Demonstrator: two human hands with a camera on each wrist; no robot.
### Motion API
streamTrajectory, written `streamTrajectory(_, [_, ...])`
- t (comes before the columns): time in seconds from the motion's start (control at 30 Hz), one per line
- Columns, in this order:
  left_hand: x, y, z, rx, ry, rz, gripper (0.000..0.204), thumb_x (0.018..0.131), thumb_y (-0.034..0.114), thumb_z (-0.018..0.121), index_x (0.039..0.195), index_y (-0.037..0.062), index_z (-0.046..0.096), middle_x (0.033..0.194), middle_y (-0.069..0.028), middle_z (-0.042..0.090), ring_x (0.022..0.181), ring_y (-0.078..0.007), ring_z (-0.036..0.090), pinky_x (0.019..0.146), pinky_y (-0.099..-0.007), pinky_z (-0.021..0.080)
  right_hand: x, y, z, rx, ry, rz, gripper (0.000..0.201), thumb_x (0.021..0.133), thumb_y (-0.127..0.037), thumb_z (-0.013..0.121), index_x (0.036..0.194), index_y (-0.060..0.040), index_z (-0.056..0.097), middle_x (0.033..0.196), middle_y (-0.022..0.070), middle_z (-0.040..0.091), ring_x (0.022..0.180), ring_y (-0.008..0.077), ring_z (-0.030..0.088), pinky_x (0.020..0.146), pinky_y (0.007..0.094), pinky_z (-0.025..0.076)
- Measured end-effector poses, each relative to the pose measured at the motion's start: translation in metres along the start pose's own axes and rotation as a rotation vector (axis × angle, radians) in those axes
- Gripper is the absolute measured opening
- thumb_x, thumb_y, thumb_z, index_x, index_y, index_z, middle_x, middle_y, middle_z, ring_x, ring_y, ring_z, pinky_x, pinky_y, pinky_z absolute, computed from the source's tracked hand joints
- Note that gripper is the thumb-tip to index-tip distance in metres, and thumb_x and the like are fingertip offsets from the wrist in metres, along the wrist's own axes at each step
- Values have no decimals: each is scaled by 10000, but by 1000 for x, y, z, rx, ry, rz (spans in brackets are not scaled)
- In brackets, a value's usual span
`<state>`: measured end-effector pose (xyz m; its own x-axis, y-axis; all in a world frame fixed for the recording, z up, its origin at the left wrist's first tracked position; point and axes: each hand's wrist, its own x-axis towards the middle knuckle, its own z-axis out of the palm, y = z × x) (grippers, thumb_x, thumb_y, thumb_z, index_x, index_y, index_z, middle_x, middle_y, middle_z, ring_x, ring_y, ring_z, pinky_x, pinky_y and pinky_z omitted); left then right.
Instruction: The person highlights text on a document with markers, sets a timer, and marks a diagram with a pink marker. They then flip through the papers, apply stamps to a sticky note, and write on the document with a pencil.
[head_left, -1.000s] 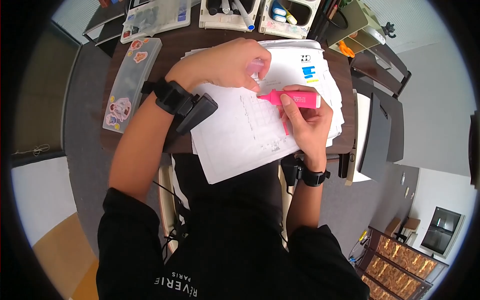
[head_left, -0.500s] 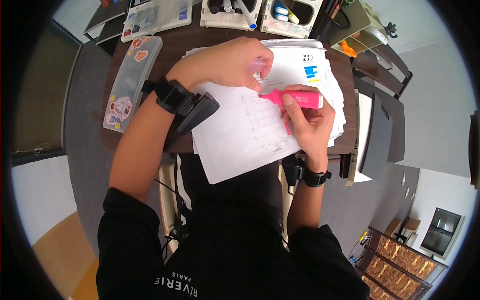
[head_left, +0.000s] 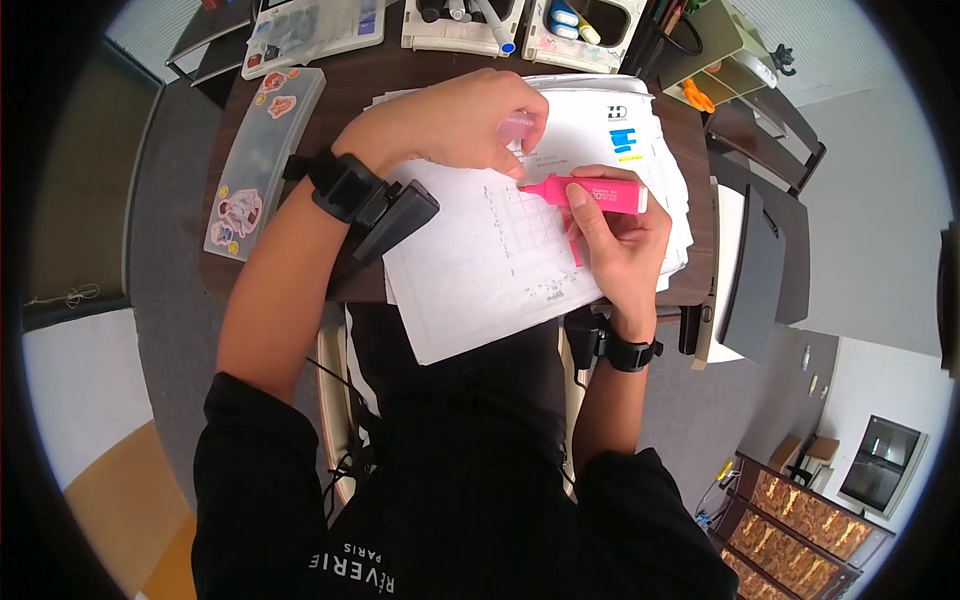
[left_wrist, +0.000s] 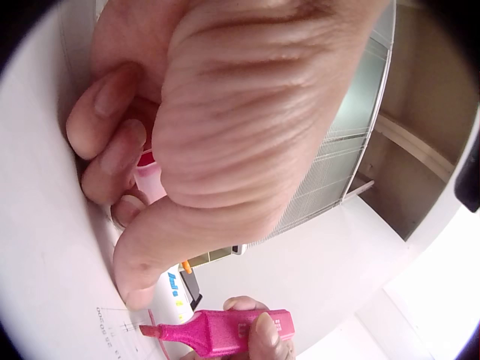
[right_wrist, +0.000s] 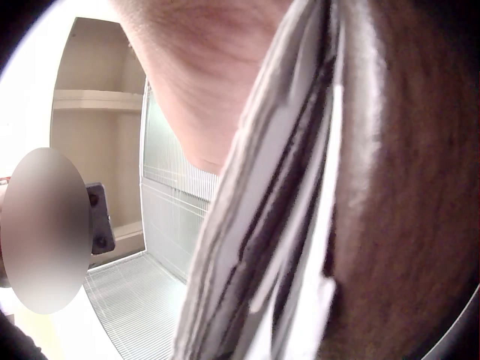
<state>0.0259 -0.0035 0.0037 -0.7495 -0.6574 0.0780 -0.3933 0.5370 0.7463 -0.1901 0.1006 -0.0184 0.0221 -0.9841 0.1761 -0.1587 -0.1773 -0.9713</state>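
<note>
My right hand (head_left: 628, 240) pinches a pink highlighter (head_left: 608, 196) between thumb and fingers, its uncapped tip pointing left. That tip sits right at the printed grid on the top white sheet (head_left: 450, 260), close beside my left thumb. Curled over the papers, my left hand (head_left: 470, 122) holds a translucent pink cap (head_left: 516, 127). In the left wrist view the cap (left_wrist: 150, 178) shows partly behind the fingers, and the highlighter's chisel tip is near the thumb's end. A pink stroke (head_left: 576, 252) marks the sheet. The right wrist view shows mainly the paper stack's edge (right_wrist: 255, 202).
A clear sticker-covered case (head_left: 262, 165) lies at the desk's left. Along the back stand a white-edged box (head_left: 330, 45) and pen holders (head_left: 465, 40) with markers. Orange scissor handles (head_left: 697, 96) show at the right by a green organizer. Blue and yellow swatches (head_left: 622, 140) mark another sheet.
Both hands keep their grips. The right hand and highlighter have shifted very slightly to the right, and the highlighter's tip stays near the left thumb.
</note>
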Motion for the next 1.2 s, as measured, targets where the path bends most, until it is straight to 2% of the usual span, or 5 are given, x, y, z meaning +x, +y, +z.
streamTrajectory(0.2, [1, -9, 4, -32, 53, 119, 278, 725, 64, 832, 837, 22, 581, 713, -47, 543, 662, -161, 509, 616, -339, 428, 0, -2, 1, -12, 13, -1, 170, 902, -73, 762, 1020, 31, 700, 796, 31, 689, 624, 51, 560, 558, 205, 438])
streamTrajectory(0.3, [0, -2, 1, 8, 16, 33, 280, 728, 69, 834, 840, 24, 581, 702, -40, 522, 646, -156, 489, 612, -334, 424, 0, -3, 2, 2, 10, 14, 170, 903, -77, 762, 1020, 30, 699, 794, 29, 687, 623, 51, 556, 557, 204, 436])
streamTrajectory(0.6, [0, -7, 4, 14, 55, 100, 285, 725, 74, 835, 839, 24, 579, 683, -39, 495, 634, -152, 468, 583, -333, 400, 0, -4, 2, -13, -2, 15, 173, 904, -82, 761, 1026, 26, 702, 781, 22, 680, 622, 50, 556, 562, 205, 437])
streamTrajectory(1.03, [1, -7, 5, 1, 25, 44, 287, 721, 65, 832, 845, 18, 578, 701, -44, 513, 651, -160, 486, 602, -342, 417, 0, 0, 1, -58, 9, -10, 160, 894, -80, 764, 1009, 21, 715, 826, 10, 707, 683, 34, 555, 601, 195, 442])
streamTrajectory(1.2, [1, -11, 7, -3, 77, 149, 290, 724, 68, 833, 846, 15, 575, 699, -43, 514, 647, -156, 490, 597, -339, 416, 1, 4, 2, -66, 34, -46, 138, 895, -62, 751, 995, 23, 710, 804, 11, 694, 681, 32, 558, 604, 200, 453])
